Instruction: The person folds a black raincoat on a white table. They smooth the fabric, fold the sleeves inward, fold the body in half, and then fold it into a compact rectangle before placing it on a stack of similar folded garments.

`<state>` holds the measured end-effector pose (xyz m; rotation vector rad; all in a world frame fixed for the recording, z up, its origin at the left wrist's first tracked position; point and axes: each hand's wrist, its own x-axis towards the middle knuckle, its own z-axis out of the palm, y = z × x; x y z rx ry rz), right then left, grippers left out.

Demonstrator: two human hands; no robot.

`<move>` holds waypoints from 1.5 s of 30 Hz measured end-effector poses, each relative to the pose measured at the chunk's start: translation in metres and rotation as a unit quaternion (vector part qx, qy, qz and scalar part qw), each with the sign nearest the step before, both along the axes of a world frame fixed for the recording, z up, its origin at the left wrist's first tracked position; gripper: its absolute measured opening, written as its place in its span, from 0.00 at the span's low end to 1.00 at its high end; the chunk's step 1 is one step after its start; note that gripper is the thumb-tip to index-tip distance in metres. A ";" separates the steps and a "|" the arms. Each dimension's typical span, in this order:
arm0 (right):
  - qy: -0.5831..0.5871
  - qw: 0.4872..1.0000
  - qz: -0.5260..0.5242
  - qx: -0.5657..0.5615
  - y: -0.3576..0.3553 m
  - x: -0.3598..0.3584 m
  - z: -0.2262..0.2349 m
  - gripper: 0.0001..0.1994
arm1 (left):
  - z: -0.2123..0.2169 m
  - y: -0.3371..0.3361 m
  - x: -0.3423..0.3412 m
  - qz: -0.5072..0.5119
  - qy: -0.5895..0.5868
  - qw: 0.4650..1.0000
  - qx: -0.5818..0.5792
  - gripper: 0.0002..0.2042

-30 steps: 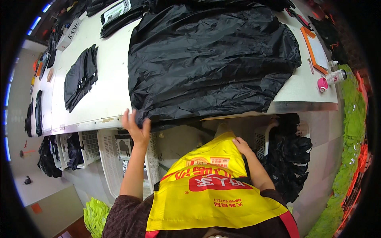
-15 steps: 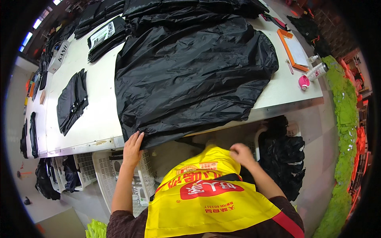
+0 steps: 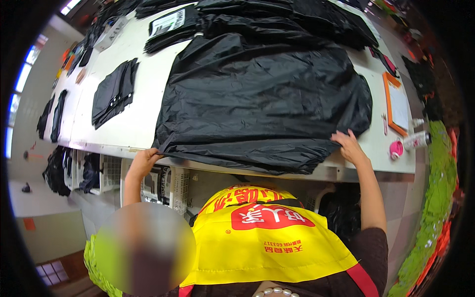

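- Nearest, at the bottom middle of the frame, a yellow apron (image 3: 267, 242) with a red patch covers the person's front; a blurred patch sits at the lower left.
- The left hand (image 3: 143, 162) – left of centre – is curled over the near left corner of the big black garment (image 3: 262, 99), fingers closed on the fabric right at the table's edge.
- The right hand (image 3: 349, 146) is at centre right, fingers pinching the garment's near right hem; the two hands are well apart, one at each end of that hem.
- The garment lies spread across the white table (image 3: 143, 119), filling the middle of the frame, its near edge hanging slightly over the table's front.
- Under the table at lower left stand white crates (image 3: 111, 173) with dark cloth in them.
- On the right, just beside the right hand, a small pink round thing (image 3: 396, 149) and a white bottle (image 3: 416, 141) lie near an orange-framed board (image 3: 397, 101).
- On the left of the table, a small folded black piece (image 3: 115, 91) lies well apart from the garment.
- Farthest, along the top, more black garments (image 3: 277, 15) are piled – one flat packet (image 3: 167, 22) among them.
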<state>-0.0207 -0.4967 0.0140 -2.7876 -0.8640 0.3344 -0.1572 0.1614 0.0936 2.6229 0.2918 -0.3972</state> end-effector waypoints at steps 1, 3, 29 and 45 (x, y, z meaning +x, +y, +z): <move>0.039 0.999 -0.010 0.017 -0.003 -0.005 0.005 0.21 | 0.016 0.002 -0.003 0.009 0.003 1.000 -0.022 0.11; 0.104 0.994 -0.032 -0.001 -0.004 -0.014 0.026 0.17 | 0.037 0.013 -0.005 0.034 0.023 0.999 -0.035 0.12; -0.113 0.983 -0.142 0.002 0.167 -0.092 0.017 0.39 | -0.093 -0.051 0.062 -0.207 -0.231 0.941 0.138 0.45; -0.080 0.989 -0.109 -0.065 0.165 -0.096 -0.028 0.40 | -0.099 -0.046 0.069 -0.183 -0.233 0.952 0.071 0.44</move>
